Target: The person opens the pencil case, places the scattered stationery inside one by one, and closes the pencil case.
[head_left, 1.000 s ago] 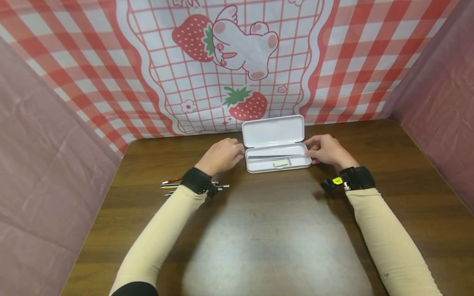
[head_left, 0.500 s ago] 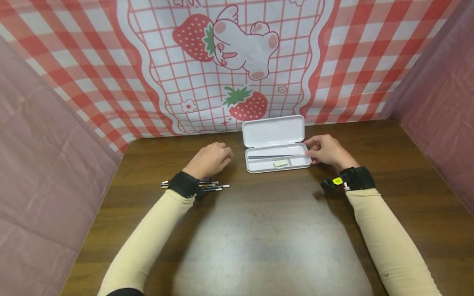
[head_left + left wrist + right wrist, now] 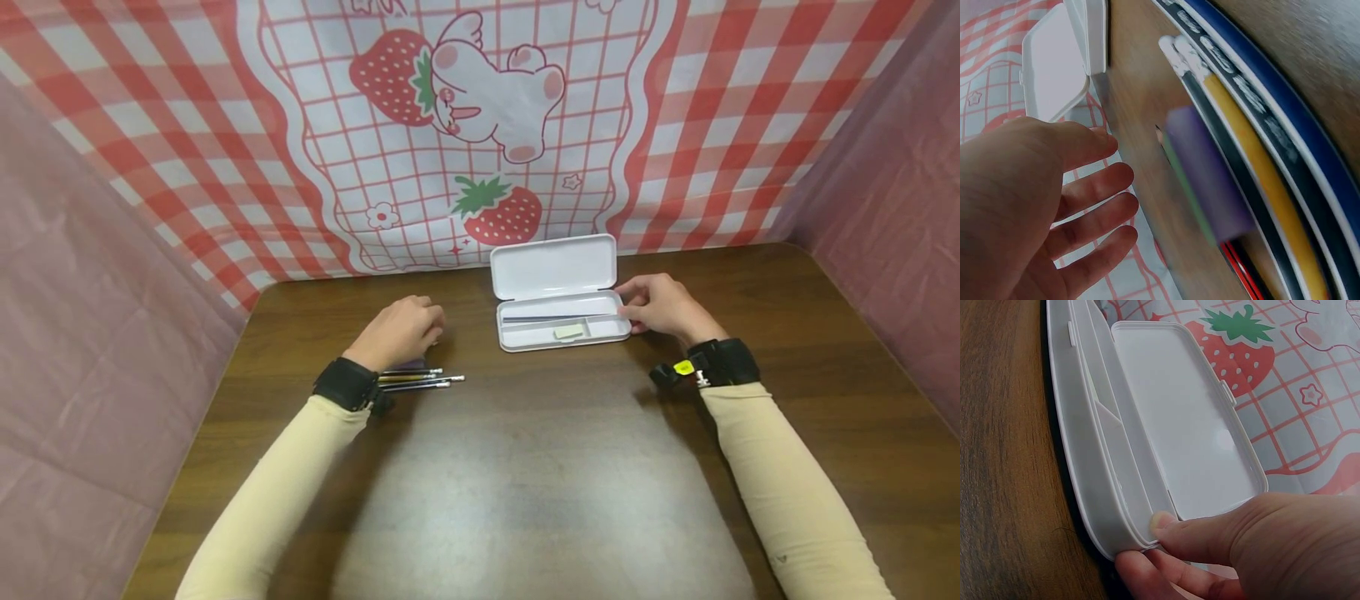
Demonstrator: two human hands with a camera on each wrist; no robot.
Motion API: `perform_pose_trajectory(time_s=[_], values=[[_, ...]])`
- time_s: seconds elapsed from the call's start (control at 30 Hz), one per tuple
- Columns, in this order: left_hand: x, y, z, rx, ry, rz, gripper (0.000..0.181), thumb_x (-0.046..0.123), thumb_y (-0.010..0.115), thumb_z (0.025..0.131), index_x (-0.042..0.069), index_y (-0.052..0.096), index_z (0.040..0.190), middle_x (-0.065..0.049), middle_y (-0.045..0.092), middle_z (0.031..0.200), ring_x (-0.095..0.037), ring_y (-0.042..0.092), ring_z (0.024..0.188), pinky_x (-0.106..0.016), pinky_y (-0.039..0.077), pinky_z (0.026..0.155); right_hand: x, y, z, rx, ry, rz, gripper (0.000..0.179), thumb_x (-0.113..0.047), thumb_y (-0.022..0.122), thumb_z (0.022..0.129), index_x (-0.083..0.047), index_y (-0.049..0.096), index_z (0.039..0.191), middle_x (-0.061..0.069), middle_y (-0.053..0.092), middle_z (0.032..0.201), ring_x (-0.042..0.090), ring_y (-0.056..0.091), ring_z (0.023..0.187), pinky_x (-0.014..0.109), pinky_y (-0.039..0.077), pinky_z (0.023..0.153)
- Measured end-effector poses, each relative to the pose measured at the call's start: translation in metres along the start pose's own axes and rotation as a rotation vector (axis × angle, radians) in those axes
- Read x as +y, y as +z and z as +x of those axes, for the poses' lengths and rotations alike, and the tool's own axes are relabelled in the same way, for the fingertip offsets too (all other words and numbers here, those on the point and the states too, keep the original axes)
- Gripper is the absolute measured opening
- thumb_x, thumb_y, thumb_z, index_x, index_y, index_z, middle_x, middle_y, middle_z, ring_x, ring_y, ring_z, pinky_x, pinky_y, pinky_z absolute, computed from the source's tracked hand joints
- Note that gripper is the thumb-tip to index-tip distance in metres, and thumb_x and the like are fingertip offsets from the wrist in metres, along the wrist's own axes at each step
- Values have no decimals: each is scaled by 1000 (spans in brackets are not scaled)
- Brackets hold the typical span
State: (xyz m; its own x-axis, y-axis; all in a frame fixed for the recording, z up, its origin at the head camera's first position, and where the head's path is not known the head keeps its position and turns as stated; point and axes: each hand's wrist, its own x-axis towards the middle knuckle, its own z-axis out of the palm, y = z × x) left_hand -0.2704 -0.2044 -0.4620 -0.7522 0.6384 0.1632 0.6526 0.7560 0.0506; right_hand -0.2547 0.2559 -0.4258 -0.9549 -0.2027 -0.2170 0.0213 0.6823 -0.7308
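Note:
An open white pencil case (image 3: 562, 332) stands near the back of the table, its lid (image 3: 1179, 406) tipped back. My right hand (image 3: 663, 307) grips the case's right end, thumb over the rim and fingers below it. In the case lie a pale green eraser (image 3: 567, 332) and a thin dark-edged strip (image 3: 547, 317). To the left, my left hand (image 3: 397, 332) hovers by several pencils (image 3: 420, 382), fingers loosely bent with nothing between them. The left wrist view shows a purple block (image 3: 1210, 175) beside the pencils, and a sharpened green pencil (image 3: 1185, 187) along its side.
The brown wooden table (image 3: 555, 467) fills the foreground. A red-and-white checked cloth with strawberries (image 3: 502, 212) hangs right behind the case. Pink cloths (image 3: 67, 350) close off both sides.
My left hand has moved from the case's left end leftward and slightly down, over to the pencils. The right hand and the case have stayed in place.

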Motion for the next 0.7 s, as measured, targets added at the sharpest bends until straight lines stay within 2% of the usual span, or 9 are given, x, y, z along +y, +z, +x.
perform_pose_trajectory(time_s=[0.03, 0.13, 0.23, 0.37, 0.5, 0.53, 0.7], values=[[1, -3, -2, -10, -8, -2, 10, 20, 79, 104, 13, 81, 110, -6, 79, 104, -25, 76, 98, -58, 62, 85, 0, 0, 0, 0, 0, -2, 45, -6, 74, 107, 9, 64, 148, 25, 74, 111, 14, 70, 79, 21, 63, 67], [-5, -2, -9, -3, -9, 4, 9, 21, 79, 103, 14, 81, 108, -4, 79, 102, -23, 76, 96, -59, 61, 82, 0, 0, 1, -1, -2, -3, 45, -6, 74, 107, 9, 64, 148, 26, 74, 111, 13, 70, 78, 20, 63, 67], [-19, 9, -14, -7, -8, -46, 12, 25, 77, 106, 15, 82, 110, -4, 79, 104, -23, 76, 99, -51, 64, 88, -1, 0, 0, -3, -3, -4, 45, -7, 74, 107, 9, 64, 148, 26, 74, 112, 15, 71, 80, 20, 63, 68], [-41, 31, -18, -11, -15, -70, 14, 28, 77, 106, 17, 82, 113, -3, 79, 107, -23, 76, 102, -48, 66, 93, 0, -1, -1, -2, 4, 0, 46, -7, 73, 107, 8, 63, 149, 26, 73, 113, 16, 71, 81, 21, 64, 69], [-48, 38, -22, 5, -22, -56, 11, 23, 81, 101, 16, 81, 110, -5, 78, 106, -27, 76, 101, -49, 66, 91, 1, 0, 0, -4, 6, 1, 45, -7, 73, 108, 8, 63, 149, 25, 73, 111, 16, 71, 81, 21, 64, 69], [-40, 27, -26, 10, -15, -46, 12, 22, 80, 102, 14, 81, 110, -6, 79, 106, -28, 76, 101, -48, 66, 91, 1, 0, 0, -4, 6, 1, 45, -7, 73, 107, 8, 64, 149, 25, 73, 111, 16, 71, 80, 22, 64, 69], [-16, -10, -38, 14, -10, -19, 9, 18, 78, 103, 11, 82, 109, -9, 79, 103, -29, 76, 98, -52, 64, 84, 1, 0, 1, -6, 4, 0, 46, -7, 74, 107, 8, 64, 149, 25, 73, 112, 16, 71, 81, 21, 64, 69]])
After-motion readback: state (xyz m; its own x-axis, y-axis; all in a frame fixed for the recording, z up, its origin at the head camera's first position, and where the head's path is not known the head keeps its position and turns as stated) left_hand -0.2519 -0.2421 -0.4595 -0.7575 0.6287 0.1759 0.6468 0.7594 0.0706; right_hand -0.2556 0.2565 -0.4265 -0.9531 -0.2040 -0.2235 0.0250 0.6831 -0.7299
